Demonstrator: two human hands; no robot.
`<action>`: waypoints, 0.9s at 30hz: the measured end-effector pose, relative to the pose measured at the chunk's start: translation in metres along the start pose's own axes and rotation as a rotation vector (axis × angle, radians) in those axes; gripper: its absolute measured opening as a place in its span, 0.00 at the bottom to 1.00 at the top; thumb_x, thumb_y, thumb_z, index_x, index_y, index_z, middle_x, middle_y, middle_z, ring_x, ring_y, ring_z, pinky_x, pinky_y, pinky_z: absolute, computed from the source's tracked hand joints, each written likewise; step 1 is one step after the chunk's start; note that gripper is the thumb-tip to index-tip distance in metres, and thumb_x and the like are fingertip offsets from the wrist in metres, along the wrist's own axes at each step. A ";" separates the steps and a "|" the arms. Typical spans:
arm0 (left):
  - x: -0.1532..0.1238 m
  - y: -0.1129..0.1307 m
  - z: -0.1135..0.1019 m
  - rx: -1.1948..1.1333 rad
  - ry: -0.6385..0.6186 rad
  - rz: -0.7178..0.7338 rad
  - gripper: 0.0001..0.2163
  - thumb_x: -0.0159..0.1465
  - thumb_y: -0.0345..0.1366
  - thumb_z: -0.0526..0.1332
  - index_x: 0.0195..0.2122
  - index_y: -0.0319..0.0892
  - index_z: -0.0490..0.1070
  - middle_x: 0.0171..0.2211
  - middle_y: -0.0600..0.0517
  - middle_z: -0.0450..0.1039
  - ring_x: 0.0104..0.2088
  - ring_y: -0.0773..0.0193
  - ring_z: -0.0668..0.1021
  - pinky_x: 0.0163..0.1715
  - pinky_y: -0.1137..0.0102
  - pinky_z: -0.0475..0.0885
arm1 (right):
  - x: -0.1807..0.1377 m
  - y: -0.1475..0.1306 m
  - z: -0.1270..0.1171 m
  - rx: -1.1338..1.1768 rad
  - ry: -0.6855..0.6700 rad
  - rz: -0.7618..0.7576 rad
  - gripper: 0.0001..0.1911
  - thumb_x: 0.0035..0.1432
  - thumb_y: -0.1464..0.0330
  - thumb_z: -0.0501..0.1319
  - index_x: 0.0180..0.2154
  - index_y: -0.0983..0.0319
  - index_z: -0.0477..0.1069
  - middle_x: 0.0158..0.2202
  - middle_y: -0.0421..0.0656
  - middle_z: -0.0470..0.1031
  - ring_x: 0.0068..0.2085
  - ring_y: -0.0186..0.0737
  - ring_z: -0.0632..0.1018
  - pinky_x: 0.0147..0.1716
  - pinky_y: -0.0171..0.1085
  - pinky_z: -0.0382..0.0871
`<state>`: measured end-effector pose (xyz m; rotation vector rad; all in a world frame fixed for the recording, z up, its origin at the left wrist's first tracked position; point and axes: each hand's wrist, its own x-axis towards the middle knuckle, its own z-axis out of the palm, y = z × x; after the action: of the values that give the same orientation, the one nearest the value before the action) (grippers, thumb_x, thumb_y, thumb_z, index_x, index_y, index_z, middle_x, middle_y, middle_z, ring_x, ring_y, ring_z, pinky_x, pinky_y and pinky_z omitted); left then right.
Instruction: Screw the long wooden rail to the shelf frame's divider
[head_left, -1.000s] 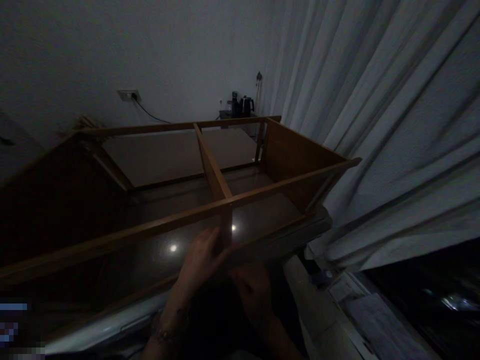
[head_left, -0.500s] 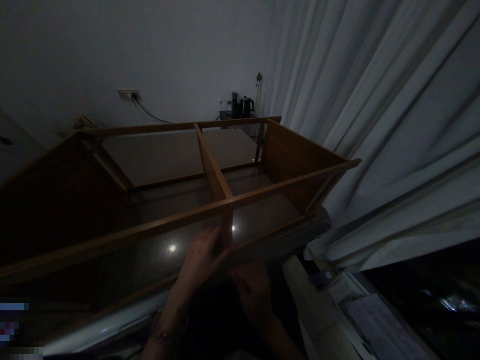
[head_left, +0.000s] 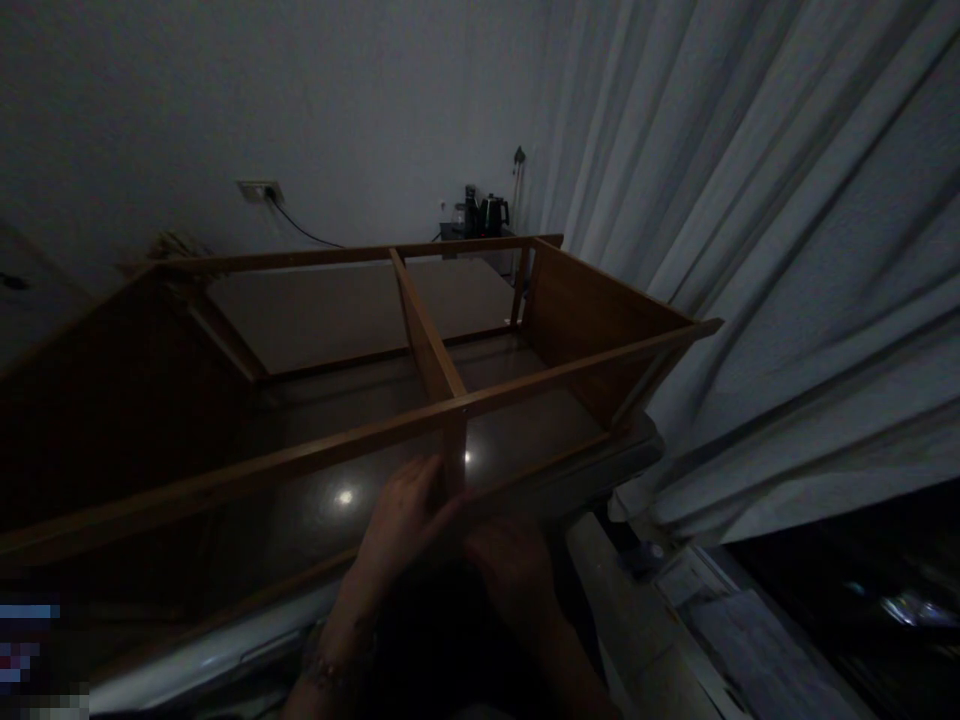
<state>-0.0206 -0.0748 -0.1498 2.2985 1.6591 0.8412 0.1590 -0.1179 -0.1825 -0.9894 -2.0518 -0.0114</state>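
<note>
A wooden frame (head_left: 337,440) with side panels and a middle divider stretches across the view. Its middle upright (head_left: 454,445) meets the front rail and drops toward the lower front edge. My left hand (head_left: 401,510) is at the foot of this upright, fingers on its left side and thumb across its front, closed on it. Just to the right and lower, my right hand (head_left: 514,565) is curled below the lower front rail (head_left: 544,462). Its fingertips are dark and mostly hidden, so anything in them cannot be made out.
A pale curtain (head_left: 750,250) hangs along the right. Behind the frame, a black kettle (head_left: 493,214) stands on a small table by the wall. A wall socket (head_left: 259,191) has a cable plugged in. Boxes or papers (head_left: 739,640) lie at the lower right.
My right hand has shifted slightly right and its fingers have curled in more. My left hand and the wooden frame look unmoved.
</note>
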 end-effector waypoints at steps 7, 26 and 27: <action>-0.001 -0.001 0.001 -0.024 0.006 0.003 0.15 0.65 0.49 0.58 0.44 0.43 0.69 0.42 0.46 0.76 0.42 0.53 0.78 0.41 0.62 0.73 | 0.006 -0.012 -0.006 0.008 -0.030 0.076 0.19 0.72 0.64 0.46 0.33 0.58 0.72 0.32 0.39 0.80 0.34 0.38 0.76 0.40 0.40 0.58; 0.003 0.002 -0.001 -0.017 0.019 0.029 0.16 0.65 0.49 0.57 0.42 0.41 0.69 0.39 0.45 0.77 0.40 0.53 0.78 0.39 0.60 0.74 | -0.011 -0.010 0.024 -0.064 0.082 0.068 0.16 0.70 0.72 0.47 0.32 0.59 0.69 0.25 0.41 0.74 0.30 0.41 0.70 0.36 0.41 0.60; 0.003 0.002 -0.001 -0.015 0.013 0.024 0.15 0.65 0.50 0.57 0.41 0.42 0.69 0.39 0.45 0.77 0.40 0.53 0.78 0.39 0.60 0.74 | -0.010 -0.011 0.024 -0.059 0.083 0.076 0.16 0.70 0.71 0.48 0.31 0.59 0.69 0.25 0.41 0.74 0.30 0.40 0.70 0.36 0.41 0.60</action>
<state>-0.0193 -0.0731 -0.1474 2.3124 1.6287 0.8727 0.1395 -0.1240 -0.2015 -1.0846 -1.9475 -0.0722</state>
